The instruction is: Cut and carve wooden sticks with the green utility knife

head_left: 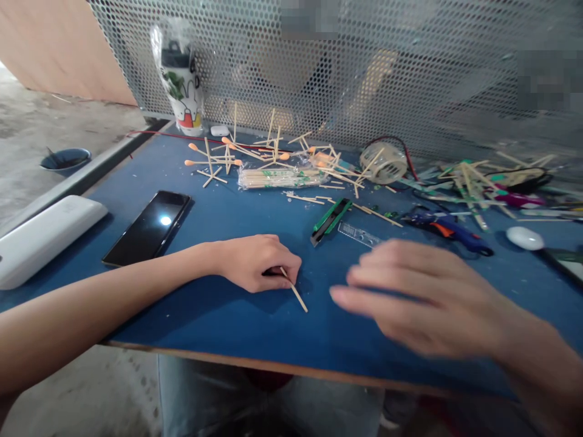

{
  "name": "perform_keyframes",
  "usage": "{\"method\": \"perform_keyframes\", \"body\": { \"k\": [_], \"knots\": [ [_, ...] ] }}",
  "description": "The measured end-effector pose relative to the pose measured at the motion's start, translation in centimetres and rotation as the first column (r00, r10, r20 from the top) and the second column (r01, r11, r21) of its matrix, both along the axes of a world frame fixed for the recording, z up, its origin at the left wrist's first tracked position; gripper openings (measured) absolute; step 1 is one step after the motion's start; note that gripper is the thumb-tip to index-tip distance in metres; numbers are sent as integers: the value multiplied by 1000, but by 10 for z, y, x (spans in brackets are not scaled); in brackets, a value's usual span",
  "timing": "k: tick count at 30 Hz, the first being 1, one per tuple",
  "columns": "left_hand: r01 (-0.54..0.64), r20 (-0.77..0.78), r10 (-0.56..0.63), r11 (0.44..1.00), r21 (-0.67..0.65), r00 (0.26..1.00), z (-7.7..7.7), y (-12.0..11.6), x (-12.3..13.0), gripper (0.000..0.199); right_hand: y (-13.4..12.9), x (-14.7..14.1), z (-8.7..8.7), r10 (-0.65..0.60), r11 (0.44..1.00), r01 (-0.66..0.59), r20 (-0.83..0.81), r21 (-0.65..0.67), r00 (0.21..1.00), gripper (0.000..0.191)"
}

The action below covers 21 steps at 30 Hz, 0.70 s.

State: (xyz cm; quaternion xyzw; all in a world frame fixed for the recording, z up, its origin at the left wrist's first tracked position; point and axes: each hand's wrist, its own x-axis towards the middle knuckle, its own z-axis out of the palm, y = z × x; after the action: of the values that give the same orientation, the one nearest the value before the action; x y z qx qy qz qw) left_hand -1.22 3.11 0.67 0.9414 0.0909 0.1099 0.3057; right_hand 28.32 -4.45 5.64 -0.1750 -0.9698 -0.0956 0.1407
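Between the thumb and finger of my left hand (257,261) is a thin wooden stick (299,298), slanting down toward the table's front edge. My right hand (419,297) hovers over the table to the right, smeared by motion, its fingers apart with nothing seen in them. Just beyond the two hands lie a green utility knife (331,221) and a small clear ruler (357,234). A plastic-wrapped bundle of sticks (282,178) lies farther back, among several loose sticks and small stick frames with orange tips (212,161).
A black phone (148,227) and a white case (52,237) lie at left. At right are a blue glue gun (449,230), a white mouse (525,238) and a pile of sticks (473,182). A wrapped cup (184,91) stands by the perforated metal screen (246,67).
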Motion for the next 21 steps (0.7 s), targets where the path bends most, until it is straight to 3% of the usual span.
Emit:
{"method": "perform_keyframes", "body": {
  "k": [2, 4, 6, 8, 12, 16, 19, 21],
  "knots": [
    [-6, -12, 5, 999, -37, 1000, 1, 0, 1, 5, 45, -2, 0, -80, 991, 67, 112, 112, 990, 49],
    [-11, -23, 10, 998, -66, 1000, 1, 2, 2, 7, 83, 4, -6, -195, 976, 177, 153, 125, 969, 50],
    [-11, -37, 8, 996, -85, 999, 1, 4, 4, 11, 110, 12, -15, -305, 949, 287, 167, 128, 937, 52],
    [-5, -59, -2, 994, -108, 998, 3, 8, 4, 13, 125, 15, -21, -315, 948, 300, 190, 104, 930, 50],
    [28, -129, -44, 992, -124, 991, 12, 18, 8, 17, 132, 3, -20, -306, 949, 314, 252, 8, 918, 36],
    [42, -190, -55, 997, -70, 980, 20, 23, 20, 14, 129, -5, -5, -344, 934, 357, 230, -15, 910, 33],
    [-6, -182, 12, 999, 34, 983, 22, 28, 32, 11, 129, 12, 5, -481, 872, 490, 155, -21, 863, 34],
    [-62, -139, 79, 991, 121, 987, 22, 34, 39, 14, 130, 32, 7, -604, 792, 609, 96, -36, 791, 41]
  ]
}}
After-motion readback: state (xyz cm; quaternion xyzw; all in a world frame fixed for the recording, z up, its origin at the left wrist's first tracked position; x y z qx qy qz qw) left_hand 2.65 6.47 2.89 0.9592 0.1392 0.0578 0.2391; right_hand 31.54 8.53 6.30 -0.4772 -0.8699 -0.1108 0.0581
